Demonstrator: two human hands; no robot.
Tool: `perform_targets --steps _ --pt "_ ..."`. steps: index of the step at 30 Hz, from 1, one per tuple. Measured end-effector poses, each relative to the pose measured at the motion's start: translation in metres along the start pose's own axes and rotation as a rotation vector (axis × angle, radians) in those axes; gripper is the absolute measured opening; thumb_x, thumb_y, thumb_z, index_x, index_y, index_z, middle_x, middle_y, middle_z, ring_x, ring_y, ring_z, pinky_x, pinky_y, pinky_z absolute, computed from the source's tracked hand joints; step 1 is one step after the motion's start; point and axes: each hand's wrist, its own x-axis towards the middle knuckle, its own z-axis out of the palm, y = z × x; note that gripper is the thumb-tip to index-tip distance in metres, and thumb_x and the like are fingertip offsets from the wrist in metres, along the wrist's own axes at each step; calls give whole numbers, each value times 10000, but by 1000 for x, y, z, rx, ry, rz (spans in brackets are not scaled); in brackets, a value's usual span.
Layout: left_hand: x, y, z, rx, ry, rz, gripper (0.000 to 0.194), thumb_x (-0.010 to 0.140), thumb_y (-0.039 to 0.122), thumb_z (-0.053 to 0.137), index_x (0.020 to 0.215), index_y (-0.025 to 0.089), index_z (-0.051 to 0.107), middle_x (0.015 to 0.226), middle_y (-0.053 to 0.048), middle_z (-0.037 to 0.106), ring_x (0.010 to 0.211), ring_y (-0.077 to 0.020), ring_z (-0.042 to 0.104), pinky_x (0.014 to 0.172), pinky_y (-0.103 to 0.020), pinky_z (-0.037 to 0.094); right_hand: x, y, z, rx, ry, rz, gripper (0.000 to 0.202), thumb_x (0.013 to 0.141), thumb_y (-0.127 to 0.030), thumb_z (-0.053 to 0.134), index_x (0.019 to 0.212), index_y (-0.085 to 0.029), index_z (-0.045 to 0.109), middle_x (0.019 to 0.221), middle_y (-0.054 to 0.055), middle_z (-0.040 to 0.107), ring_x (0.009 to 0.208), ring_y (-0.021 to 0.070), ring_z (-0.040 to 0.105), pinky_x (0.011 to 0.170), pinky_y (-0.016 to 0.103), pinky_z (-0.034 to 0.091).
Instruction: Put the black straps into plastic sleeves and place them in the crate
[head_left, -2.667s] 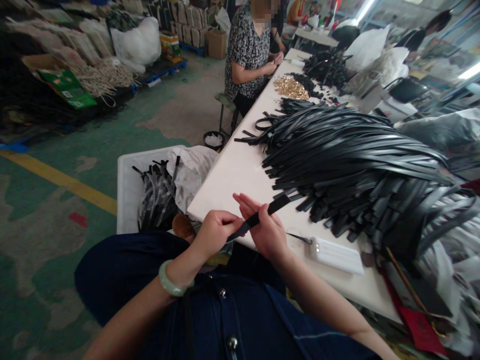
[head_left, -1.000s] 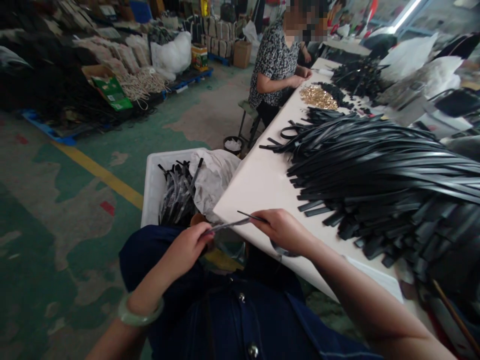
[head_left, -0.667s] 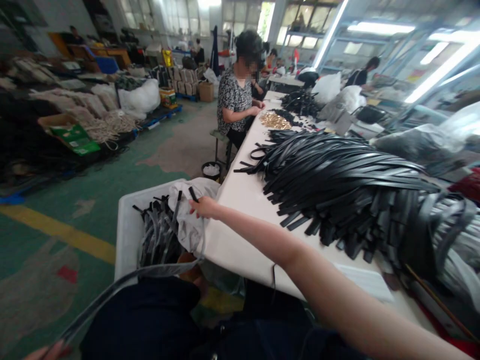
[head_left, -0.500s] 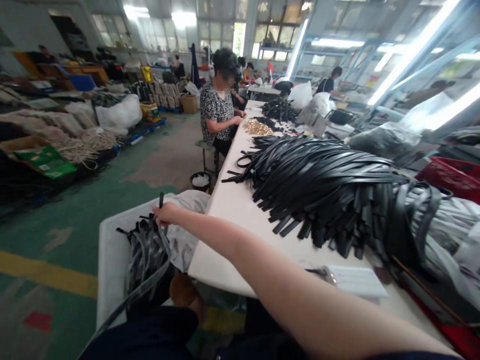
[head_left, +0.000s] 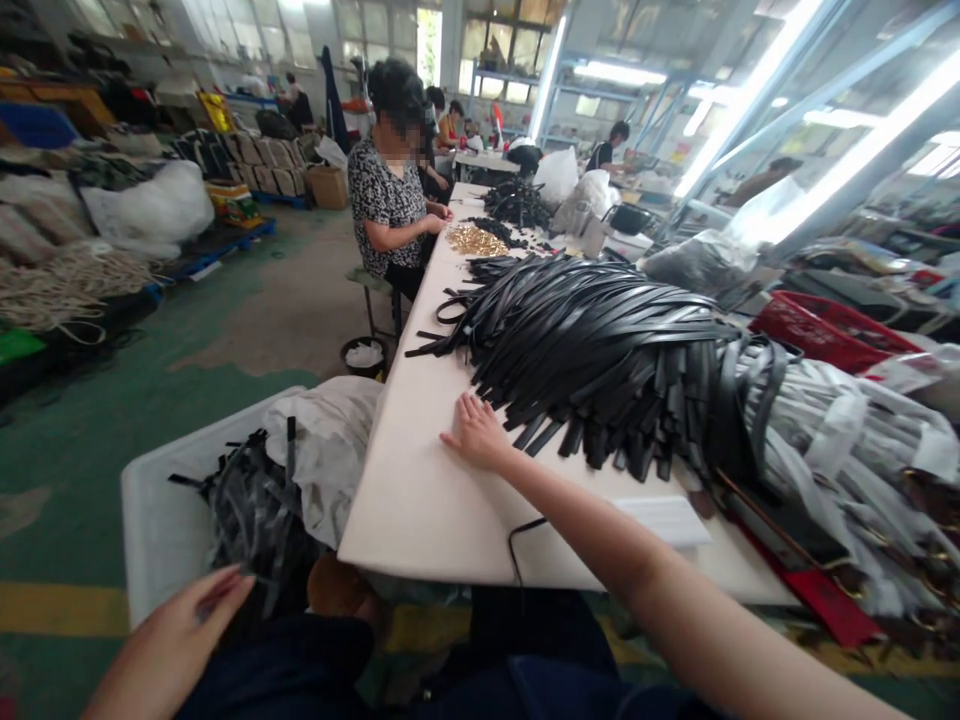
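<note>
Right hand [head_left: 475,438] lies flat on the tabletop [head_left: 420,490], fingers spread, just beside the heap of black straps [head_left: 600,350] — light, limp, slick-looking; best pinched at one end. Left hand [head_left: 180,640] open, empty — near the bin [head_left: 161,520]

Right arm is stretching far forward, right hand [head_left: 478,436] lying flat, fingers spread, palm down. Left hand [head_left: 196,616] is hanging low and near, open, fingers loosely extended.
</note>
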Motion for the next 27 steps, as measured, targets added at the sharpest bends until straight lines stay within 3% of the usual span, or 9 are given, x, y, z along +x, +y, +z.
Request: perform_targets --steps 4,7,10,15,17,19,21,23,27 --pt "15 60 52 6 69 280 455 793 423 527 1151 153 610 1249 -144 623 1175 -308 562 1037 -467 423 -65 -27 33 37 -31 -354 889 850 -620 452 1455 4 270 1517 236 215 1421 315 187 1166 453 127" --pt "1 93 81 23 -178 500 646 713 224 574 1347 151 472 1455 -117 435 1349 -243 388 1141 -421 293 -114 -48 59 121 -10 -566 667 895 -435 488 1423 -47 368 1488 189 329 1385 278 301 1149 401 244" --pt "-21 101 94 4 -395 568 862 632 105 573 1448 233 327 1541 -39 290 1416 -192 256 1173 -399 223 -144 -55 71 237 -26 -624 391 921 -212 442 1284 -125 557 1358 130 532 1269 229 485 1097 379 347" --pt "-69 98 75 -161 -436 465 717 658 118 592 1346 297 502 1435 -26 475 1344 -258 393 1146 -453 261 -157 -70 43 849 -289 -399 242 887 -299 546 924 -143 727 891 64 743 772 172 680 718 267 525" --pt "-92 96 57 -308 -427 377 569 716 244 643 1281 288 580 1116 -53 705 1088 -278 617 1051 -448 403 -160 -79 22 1171 -453 -335 365 864 -431 577 889 -99 725 741 52 718 609 137 641 563 215 485" --pt "-112 94 40 -481 -413 303 557 769 436 626 1297 269 569 711 -26 717 725 -235 679 902 -416 512 -164 -85 -1 1368 -501 -362 450 830 -510 595 924 -89 721 738 54 701 600 131 630 544 208 471" --pt "-122 95 31 -599 -351 241 663 734 602 612 1296 254 568 631 -18 670 636 -221 650 819 -390 542 -165 -89 -21 1399 -407 -488 394 823 -487 610 929 -128 732 812 58 705 702 142 647 629 228 495" --pt "-123 102 31 -641 -255 202 735 607 659 697 1211 246 630 851 -67 706 832 -274 662 824 -374 540 -165 -92 -34 1309 -222 -618 283 831 -420 621 888 -175 750 867 52 689 791 136 633 728 240 494" --pt "-105 134 45 -663 -277 194 444 626 499 756 965 217 706 943 -70 701 887 -275 649 759 -330 547 -163 -92 -45 1123 110 -585 179 788 -374 683 786 -217 768 764 13 574 702 103 535 678 230 455"
